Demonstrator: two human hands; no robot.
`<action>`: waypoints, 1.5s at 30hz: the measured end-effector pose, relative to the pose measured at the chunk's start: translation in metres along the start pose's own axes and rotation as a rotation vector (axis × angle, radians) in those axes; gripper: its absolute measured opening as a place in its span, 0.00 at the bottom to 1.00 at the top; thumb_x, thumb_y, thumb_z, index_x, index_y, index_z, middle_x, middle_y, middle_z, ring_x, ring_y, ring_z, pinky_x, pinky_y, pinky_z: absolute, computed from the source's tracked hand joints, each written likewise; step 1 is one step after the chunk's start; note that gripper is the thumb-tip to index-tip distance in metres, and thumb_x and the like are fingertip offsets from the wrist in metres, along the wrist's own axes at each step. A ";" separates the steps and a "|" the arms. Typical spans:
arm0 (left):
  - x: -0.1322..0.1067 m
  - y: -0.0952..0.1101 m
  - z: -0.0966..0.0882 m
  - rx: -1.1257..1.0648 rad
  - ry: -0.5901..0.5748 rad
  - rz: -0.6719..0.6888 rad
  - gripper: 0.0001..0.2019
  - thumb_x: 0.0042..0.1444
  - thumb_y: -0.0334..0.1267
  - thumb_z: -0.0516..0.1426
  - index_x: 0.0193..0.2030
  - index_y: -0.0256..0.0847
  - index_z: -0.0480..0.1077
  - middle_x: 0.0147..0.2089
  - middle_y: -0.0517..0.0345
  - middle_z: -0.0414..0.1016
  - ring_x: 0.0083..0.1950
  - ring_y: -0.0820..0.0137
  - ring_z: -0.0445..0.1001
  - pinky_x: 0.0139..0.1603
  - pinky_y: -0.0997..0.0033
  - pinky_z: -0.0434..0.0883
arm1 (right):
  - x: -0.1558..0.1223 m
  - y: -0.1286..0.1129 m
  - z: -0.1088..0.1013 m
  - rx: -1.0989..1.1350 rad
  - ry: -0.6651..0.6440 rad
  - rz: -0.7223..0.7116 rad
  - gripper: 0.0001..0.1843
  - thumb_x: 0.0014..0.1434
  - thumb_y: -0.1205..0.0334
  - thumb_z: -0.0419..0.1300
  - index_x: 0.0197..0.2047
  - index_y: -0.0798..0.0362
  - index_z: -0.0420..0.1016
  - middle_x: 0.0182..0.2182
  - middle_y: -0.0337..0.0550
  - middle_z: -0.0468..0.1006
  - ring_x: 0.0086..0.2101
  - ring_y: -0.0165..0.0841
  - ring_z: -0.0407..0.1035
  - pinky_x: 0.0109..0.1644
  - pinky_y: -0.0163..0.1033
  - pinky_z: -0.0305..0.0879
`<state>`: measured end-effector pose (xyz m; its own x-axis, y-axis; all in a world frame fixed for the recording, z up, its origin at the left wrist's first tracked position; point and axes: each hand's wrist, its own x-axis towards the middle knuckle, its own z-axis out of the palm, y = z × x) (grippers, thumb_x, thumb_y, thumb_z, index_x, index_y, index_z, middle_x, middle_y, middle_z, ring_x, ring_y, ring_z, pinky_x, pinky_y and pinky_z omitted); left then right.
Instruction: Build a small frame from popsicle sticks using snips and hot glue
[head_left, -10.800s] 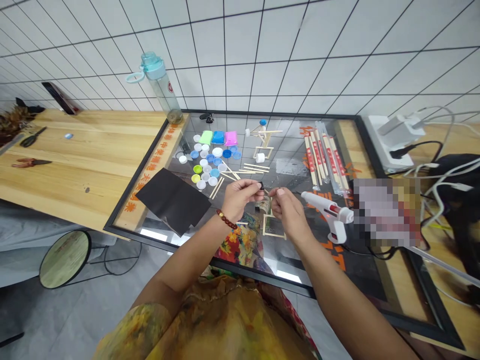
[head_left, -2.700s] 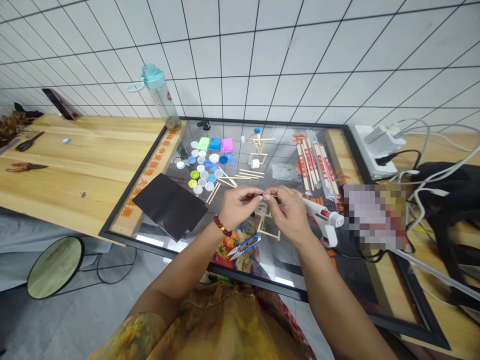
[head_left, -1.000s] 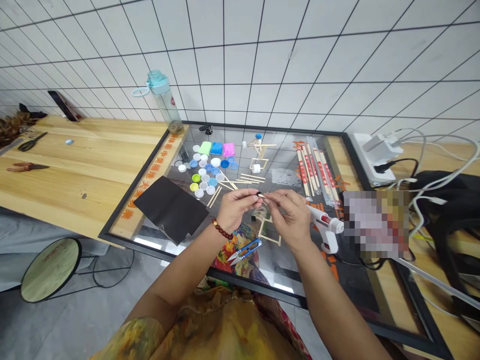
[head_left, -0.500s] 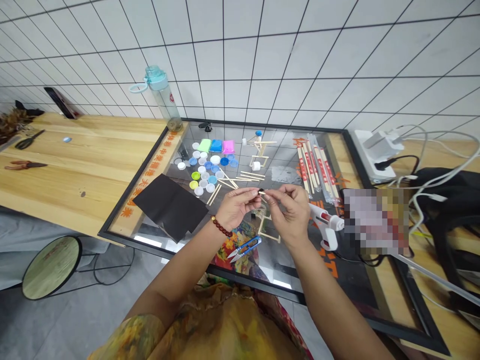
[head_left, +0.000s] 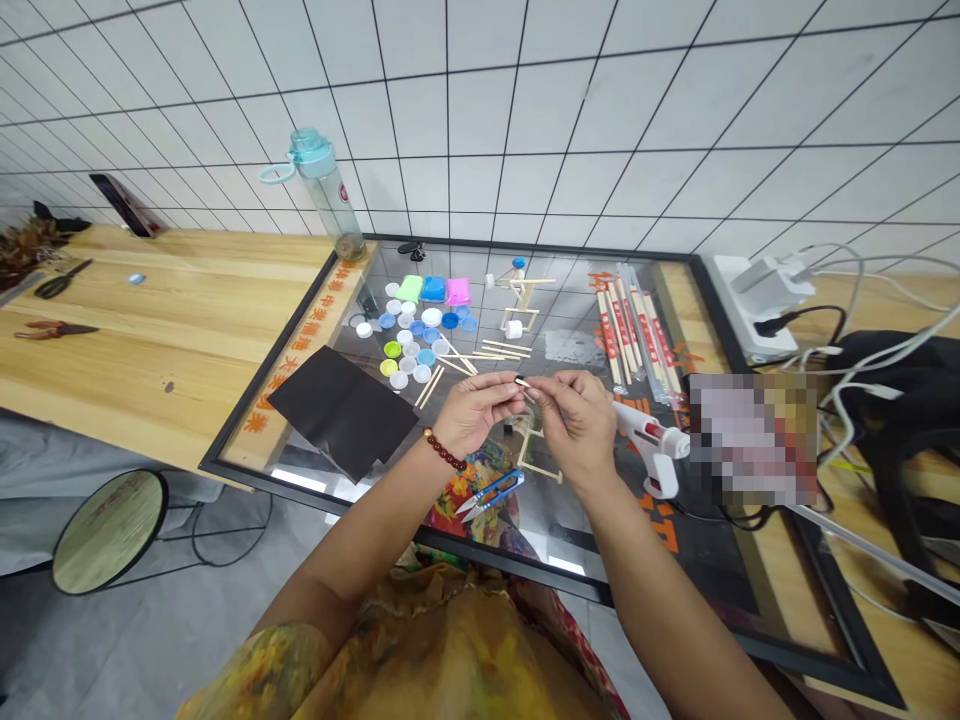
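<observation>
Over the glass table top (head_left: 570, 520) my left hand (head_left: 474, 408) and my right hand (head_left: 579, 422) meet, fingertips nearly touching. The left hand pinches a small dark piece (head_left: 519, 380). The right hand pinches the end of a thin wooden stick (head_left: 527, 388) against that piece. Below the hands lies a small frame of wooden sticks (head_left: 541, 455) and blue thread snips (head_left: 491, 494). A white glue gun (head_left: 651, 442) lies just right of my right hand.
A black sheet (head_left: 341, 410) lies at the left of the glass. Several bottle caps (head_left: 411, 340), clay blocks (head_left: 436, 290), loose sticks (head_left: 495, 350), a small stick model (head_left: 517, 295) and wrapped chopsticks (head_left: 634, 330) lie farther back. A water bottle (head_left: 326, 190) stands at the wall. Cables and a power strip (head_left: 765, 300) crowd the right.
The hands have stayed together at the same spot with only small finger shifts. The blue snips lie on the glass, absent in the oldest frame.
</observation>
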<state>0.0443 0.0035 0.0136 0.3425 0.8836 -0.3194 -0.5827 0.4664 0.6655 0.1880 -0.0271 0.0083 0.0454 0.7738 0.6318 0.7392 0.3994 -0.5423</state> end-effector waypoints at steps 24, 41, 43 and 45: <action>-0.002 0.000 0.005 -0.034 0.072 -0.014 0.08 0.42 0.24 0.65 0.32 0.29 0.76 0.28 0.54 0.78 0.29 0.75 0.76 0.38 0.74 0.74 | -0.001 0.005 0.002 -0.095 -0.069 -0.011 0.10 0.64 0.61 0.55 0.41 0.48 0.78 0.32 0.40 0.71 0.35 0.34 0.65 0.41 0.42 0.54; 0.003 0.000 -0.002 0.002 0.172 -0.060 0.03 0.45 0.25 0.62 0.30 0.29 0.73 0.25 0.56 0.74 0.26 0.77 0.73 0.32 0.78 0.73 | 0.001 0.003 -0.003 -0.257 -0.107 -0.169 0.09 0.62 0.61 0.58 0.46 0.48 0.74 0.38 0.42 0.78 0.40 0.36 0.67 0.46 0.46 0.48; 0.003 0.001 -0.002 0.019 0.174 -0.068 0.03 0.45 0.26 0.62 0.29 0.30 0.73 0.24 0.57 0.74 0.25 0.78 0.72 0.30 0.79 0.71 | 0.002 0.002 -0.003 -0.254 -0.093 -0.199 0.07 0.62 0.61 0.58 0.43 0.47 0.75 0.38 0.40 0.78 0.40 0.35 0.68 0.46 0.46 0.47; 0.004 0.001 -0.002 0.035 0.169 -0.074 0.03 0.45 0.26 0.62 0.29 0.30 0.73 0.24 0.57 0.74 0.24 0.79 0.71 0.28 0.80 0.69 | 0.002 0.001 -0.004 -0.254 -0.089 -0.218 0.05 0.61 0.61 0.59 0.41 0.46 0.76 0.36 0.39 0.78 0.39 0.35 0.68 0.46 0.46 0.47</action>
<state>0.0436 0.0071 0.0117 0.2527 0.8427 -0.4753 -0.5335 0.5312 0.6582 0.1917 -0.0271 0.0107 -0.1829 0.7281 0.6606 0.8693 0.4337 -0.2373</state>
